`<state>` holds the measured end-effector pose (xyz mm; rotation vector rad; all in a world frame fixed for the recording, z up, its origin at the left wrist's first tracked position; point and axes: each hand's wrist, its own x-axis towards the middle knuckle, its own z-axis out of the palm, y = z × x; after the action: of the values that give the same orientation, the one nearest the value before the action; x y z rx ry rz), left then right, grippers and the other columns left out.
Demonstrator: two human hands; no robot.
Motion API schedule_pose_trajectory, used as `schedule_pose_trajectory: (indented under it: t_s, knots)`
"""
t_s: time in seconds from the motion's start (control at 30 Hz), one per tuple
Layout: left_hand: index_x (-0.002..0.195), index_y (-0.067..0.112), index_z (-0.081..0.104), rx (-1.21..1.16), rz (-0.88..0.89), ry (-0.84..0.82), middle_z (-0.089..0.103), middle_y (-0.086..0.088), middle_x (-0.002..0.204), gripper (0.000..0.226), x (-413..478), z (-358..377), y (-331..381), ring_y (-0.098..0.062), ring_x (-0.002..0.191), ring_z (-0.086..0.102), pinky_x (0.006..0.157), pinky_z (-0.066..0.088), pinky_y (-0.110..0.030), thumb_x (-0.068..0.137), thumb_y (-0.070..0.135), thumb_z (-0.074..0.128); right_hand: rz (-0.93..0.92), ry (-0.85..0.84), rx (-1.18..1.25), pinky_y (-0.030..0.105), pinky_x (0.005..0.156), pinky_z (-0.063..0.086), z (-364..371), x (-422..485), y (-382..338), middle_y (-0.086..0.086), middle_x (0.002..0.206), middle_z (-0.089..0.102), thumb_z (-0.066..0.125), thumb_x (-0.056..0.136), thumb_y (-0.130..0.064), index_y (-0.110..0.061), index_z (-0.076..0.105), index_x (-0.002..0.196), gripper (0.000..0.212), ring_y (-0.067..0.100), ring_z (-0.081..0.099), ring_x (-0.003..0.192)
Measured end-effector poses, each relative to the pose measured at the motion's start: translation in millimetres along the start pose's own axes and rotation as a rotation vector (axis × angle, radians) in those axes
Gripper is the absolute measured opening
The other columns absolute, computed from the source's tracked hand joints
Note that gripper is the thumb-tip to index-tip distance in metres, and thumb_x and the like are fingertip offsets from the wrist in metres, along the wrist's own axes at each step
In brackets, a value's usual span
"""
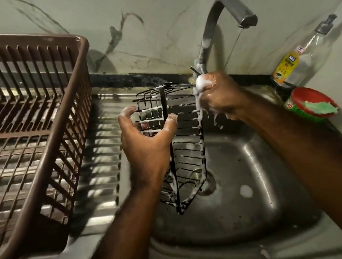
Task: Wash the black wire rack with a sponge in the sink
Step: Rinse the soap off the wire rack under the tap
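Observation:
The black wire rack (pixel 185 148) stands on end in the steel sink (pixel 254 194), streaked with white foam. My left hand (pixel 146 139) curls around its left corner, the thumb on the vertical bar and the fingers at the wires on the left. At the rack's upper right edge, my right hand (pixel 219 98) grips a foam-covered sponge (pixel 202 82). Most of the sponge is hidden inside my fist and only a white lather ball shows. Foam drips from this hand down the rack's right side.
A grey tap (pixel 218 22) arches above my right hand, trickling a thin stream. A brown plastic dish basket (pixel 31 125) fills the ribbed drainboard at left. At right stand a yellow dish-soap bottle (pixel 286 67), a clear bottle (pixel 314 48) and a red-green tub (pixel 308 105) holding a green pad.

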<state>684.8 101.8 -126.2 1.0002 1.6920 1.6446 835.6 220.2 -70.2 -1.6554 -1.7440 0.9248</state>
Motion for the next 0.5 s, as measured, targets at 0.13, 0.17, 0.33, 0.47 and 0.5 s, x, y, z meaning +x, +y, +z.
schedule_pose_trajectory:
  t_s: [0.13, 0.17, 0.33, 0.47, 0.5]
  knots:
    - [0.135, 0.028, 0.043, 0.042, 0.018, 0.007, 0.054, -0.002, 0.132, 0.073, -0.2, 0.2, 3.2, -0.019, 0.12, 0.053, 0.096, 0.051, -0.039, 0.075, 0.044, 0.082, 0.036, 0.009, 0.109, 0.02, 0.035, 0.023, -9.5, 4.0, -4.3, 0.0, 0.051, 0.043, 0.071, 0.088, -0.018, -0.005, 0.065, 0.077, 0.019, 0.011, 0.032, 0.037]
    - [0.136, 0.027, 0.042, 0.04, 0.021, 0.012, 0.054, -0.006, 0.134, 0.074, 0.5, -0.5, 4.2, -0.022, 0.122, 0.052, 0.098, 0.051, -0.042, 0.076, 0.042, 0.082, 0.057, -0.029, 0.108, 0.021, 0.036, 0.023, -10.0, 4.9, -4.5, -0.001, 0.053, 0.041, 0.07, 0.09, -0.029, -0.005, 0.067, 0.079, 0.026, 0.011, 0.031, 0.039]
    - [0.135, 0.029, 0.041, 0.036, 0.011, 0.009, 0.053, -0.008, 0.132, 0.074, 3.1, -2.9, 3.2, -0.02, 0.12, 0.053, 0.092, 0.052, -0.031, 0.075, 0.044, 0.081, 0.1, -0.093, 0.575, 0.029, 0.052, 0.022, -14.7, 8.9, -6.9, -0.006, 0.054, 0.033, 0.048, 0.095, -0.023, -0.025, 0.045, 0.053, 0.042, 0.013, 0.023, 0.048]
    - [0.138, 0.03, 0.04, 0.048, 0.014, -0.051, 0.052, 0.0, 0.133, 0.08, 0.4, -0.8, 4.1, -0.007, 0.112, 0.051, 0.072, 0.036, -0.007, 0.071, 0.045, 0.082, 0.066, -0.057, 0.732, 0.023, 0.045, 0.031, -12.8, 15.4, -13.0, 0.0, 0.057, 0.04, 0.046, 0.103, -0.018, -0.009, 0.059, 0.079, 0.029, 0.011, 0.029, 0.045]
    - [0.139, 0.03, 0.04, 0.056, 0.017, -0.062, 0.051, 0.0, 0.136, 0.081, -0.3, -0.1, 3.8, -0.008, 0.116, 0.049, 0.073, 0.034, -0.007, 0.072, 0.045, 0.082, 0.066, -0.051, 0.73, 0.023, 0.045, 0.035, -10.7, 16.6, -11.7, 0.0, 0.056, 0.041, 0.042, 0.104, -0.013, -0.003, 0.061, 0.089, 0.026, 0.01, 0.032, 0.044]
